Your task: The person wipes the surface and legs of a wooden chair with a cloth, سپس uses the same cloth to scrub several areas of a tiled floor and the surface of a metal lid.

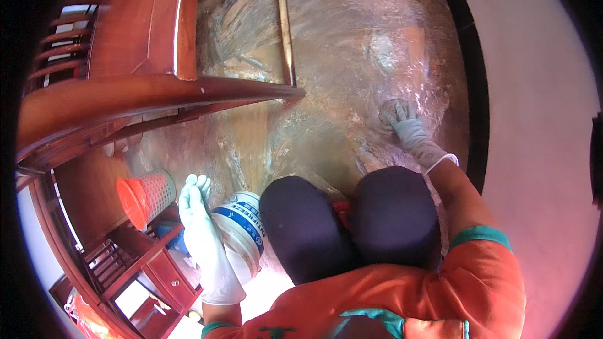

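Observation:
My right hand [416, 137], in a pale rubber glove, reaches out to the floor [333, 44] near the wall. Its fingers curl over a round grey-brown scouring pad [387, 111] and press it against the brown, marble-patterned surface. What the pad is made of is hard to make out. My left hand [204, 238], gloved too, is raised beside a white and blue plastic bucket [242, 229]. Its fingers are stretched out, close together, with nothing seen in them. Whether this hand touches the bucket cannot be seen. My bent knees lie between the two hands.
A wooden bench-like frame [157, 91] with a thin leg [286, 25] takes up the left and far side. An orange-lined waste basket [147, 198] and a wooden cabinet [173, 282] are at the left. A black skirting [471, 81] edges the pale wall [540, 119] at right.

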Demonstrator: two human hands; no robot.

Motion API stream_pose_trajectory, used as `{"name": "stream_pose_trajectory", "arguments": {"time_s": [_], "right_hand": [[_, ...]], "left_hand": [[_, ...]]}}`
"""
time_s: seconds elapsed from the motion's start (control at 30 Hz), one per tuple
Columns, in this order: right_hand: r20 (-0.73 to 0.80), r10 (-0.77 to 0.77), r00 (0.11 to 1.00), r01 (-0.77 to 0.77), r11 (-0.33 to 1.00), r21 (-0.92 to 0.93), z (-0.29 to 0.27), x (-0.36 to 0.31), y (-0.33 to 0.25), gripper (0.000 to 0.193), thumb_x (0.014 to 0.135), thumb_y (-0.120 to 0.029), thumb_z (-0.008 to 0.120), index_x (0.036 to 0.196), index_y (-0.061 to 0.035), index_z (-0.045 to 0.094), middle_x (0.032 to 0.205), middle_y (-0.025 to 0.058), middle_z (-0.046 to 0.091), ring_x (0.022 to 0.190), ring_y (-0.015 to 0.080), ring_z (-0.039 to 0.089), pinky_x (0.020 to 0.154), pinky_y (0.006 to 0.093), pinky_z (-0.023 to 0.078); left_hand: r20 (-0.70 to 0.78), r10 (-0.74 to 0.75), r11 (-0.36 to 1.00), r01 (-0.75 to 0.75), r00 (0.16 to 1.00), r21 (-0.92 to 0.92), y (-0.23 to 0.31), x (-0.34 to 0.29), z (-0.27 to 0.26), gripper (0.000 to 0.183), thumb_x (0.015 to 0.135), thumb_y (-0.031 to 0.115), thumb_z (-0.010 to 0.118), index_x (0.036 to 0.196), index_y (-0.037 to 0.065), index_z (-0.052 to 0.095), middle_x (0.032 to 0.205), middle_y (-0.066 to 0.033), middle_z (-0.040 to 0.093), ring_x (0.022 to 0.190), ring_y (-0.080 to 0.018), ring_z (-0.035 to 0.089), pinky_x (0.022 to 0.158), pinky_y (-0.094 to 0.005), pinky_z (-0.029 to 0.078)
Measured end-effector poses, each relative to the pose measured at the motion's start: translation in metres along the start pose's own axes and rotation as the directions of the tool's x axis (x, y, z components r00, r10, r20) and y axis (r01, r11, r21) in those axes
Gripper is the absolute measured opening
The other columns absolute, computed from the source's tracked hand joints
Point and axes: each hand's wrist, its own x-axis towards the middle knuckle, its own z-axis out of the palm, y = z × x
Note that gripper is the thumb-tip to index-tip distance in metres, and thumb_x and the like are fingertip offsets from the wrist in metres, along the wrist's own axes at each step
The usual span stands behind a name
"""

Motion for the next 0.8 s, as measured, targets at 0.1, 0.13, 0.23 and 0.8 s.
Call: {"name": "stream_pose_trajectory", "arguments": {"time_s": [0.1, 0.13, 0.23, 0.8], "right_hand": [[-0.084, 0.116, 0.990, -0.117, 0.993, -0.001, 0.036, 0.008, 0.023, 0.049, 0.085, -0.022, 0.048, 0.133, -0.0277, 0.040, 0.146, 0.0129, 0.024, 0.130, 0.0432, 0.026, 0.102, 0.0455, 0.034], [-0.123, 0.191, 0.974, -0.179, 0.979, 0.100, 0.038, 0.005, 0.027, 0.049, 0.085, -0.021, 0.049, 0.133, -0.0273, 0.041, 0.145, 0.0135, 0.026, 0.128, 0.0436, 0.028, 0.101, 0.0446, 0.035], [-0.186, 0.403, 0.896, -0.309, 0.867, 0.392, 0.042, 0.001, 0.030, 0.047, 0.085, -0.019, 0.050, 0.131, -0.0243, 0.043, 0.141, 0.0162, 0.032, 0.125, 0.0423, 0.034, 0.099, 0.0418, 0.038], [0.113, -0.688, 0.717, -0.473, -0.361, 0.804, -0.134, 0.013, -0.191, 0.035, 0.088, -0.028, 0.053, 0.115, -0.0052, 0.054, 0.100, 0.0117, 0.063, 0.081, 0.0245, 0.062, 0.068, 0.0358, 0.051]], "left_hand": [[0.026, 0.116, 0.993, -0.116, 0.993, 0.018, -0.008, 0.017, -0.010, 0.034, 0.093, 0.016, 0.049, 0.121, -0.004, 0.048, 0.110, -0.0149, 0.059, 0.100, -0.0208, 0.058, 0.092, -0.0317, 0.044], [0.044, 0.132, 0.991, -0.133, 0.990, 0.014, -0.009, 0.018, -0.008, 0.034, 0.093, 0.016, 0.049, 0.121, -0.004, 0.048, 0.110, -0.0150, 0.059, 0.100, -0.0208, 0.058, 0.092, -0.0317, 0.044], [0.086, 0.189, 0.981, -0.192, 0.978, 0.033, -0.005, 0.013, -0.009, 0.032, 0.094, 0.014, 0.047, 0.120, -0.005, 0.048, 0.111, -0.0155, 0.060, 0.101, -0.0207, 0.058, 0.093, -0.0318, 0.043], [0.266, -0.131, 0.945, 0.202, 0.955, -0.258, -0.075, -0.023, -0.023, 0.034, 0.089, 0.006, 0.054, 0.122, -0.001, 0.048, 0.115, -0.0123, 0.057, 0.106, -0.0201, 0.056, 0.097, -0.0297, 0.040]]}}
